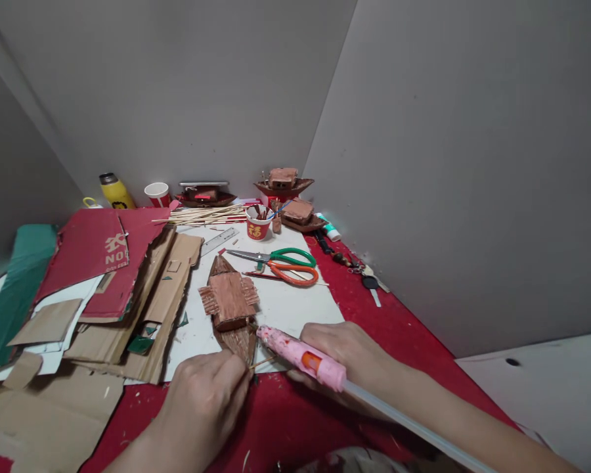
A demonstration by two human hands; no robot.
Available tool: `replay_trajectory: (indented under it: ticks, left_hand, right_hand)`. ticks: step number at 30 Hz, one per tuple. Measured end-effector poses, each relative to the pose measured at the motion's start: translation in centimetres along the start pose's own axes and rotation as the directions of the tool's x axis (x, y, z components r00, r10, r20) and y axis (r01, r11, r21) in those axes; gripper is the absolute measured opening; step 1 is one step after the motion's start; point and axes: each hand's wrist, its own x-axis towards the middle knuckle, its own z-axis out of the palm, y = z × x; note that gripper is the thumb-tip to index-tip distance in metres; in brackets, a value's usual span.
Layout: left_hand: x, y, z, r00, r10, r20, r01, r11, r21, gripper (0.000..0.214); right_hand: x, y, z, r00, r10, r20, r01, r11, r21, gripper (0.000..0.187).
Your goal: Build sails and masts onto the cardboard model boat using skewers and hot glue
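A brown model boat (230, 299) made of cardboard lies on a white sheet, with a boxy cabin and slatted side pieces. My left hand (201, 387) is closed at the boat's near end, pinching a thin wooden stick (263, 362) that sticks out to the right. Whether these fingers also touch the hull is hidden. In my right hand (342, 351) is a pink hot glue gun (300, 355), a long clear glue stick (398, 420) trailing from its back. Its nozzle points at the right side of the boat's near end.
Beyond the boat lie scissors (290, 264) with green and orange handles. A paper cup (259, 223), bamboo sticks (207, 215) and other model boats (283, 184) stand farther back. Cut cardboard (152, 302) piles up at left; keys (370, 279) lie right. Grey walls (201, 85) enclose the table.
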Motion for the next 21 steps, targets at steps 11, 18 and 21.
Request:
replay_trajectory:
  ticks: [11, 18, 21]
  left_hand:
    - [0.03, 0.00, 0.18, 1.000, 0.012, -0.024, -0.012, 1.000, -0.001, 0.021]
    - [-0.10, -0.10, 0.21, 1.000, 0.002, -0.015, -0.002, 1.000, -0.006, 0.022]
    - [-0.09, -0.10, 0.22, 1.000, -0.001, -0.008, 0.001, 1.000, -0.008, 0.021]
  right_hand:
    - [0.06, -0.11, 0.20, 1.000, 0.001, 0.018, 0.000, 0.999, -0.045, 0.031]
    - [0.08, 0.11, 0.42, 1.000, -0.022, 0.016, 0.023, 0.997, -0.075, 0.027]
    - [-0.04, 0.35, 0.63, 1.000, -0.027, -0.001, 0.027, 0.996, -0.080, 0.027]
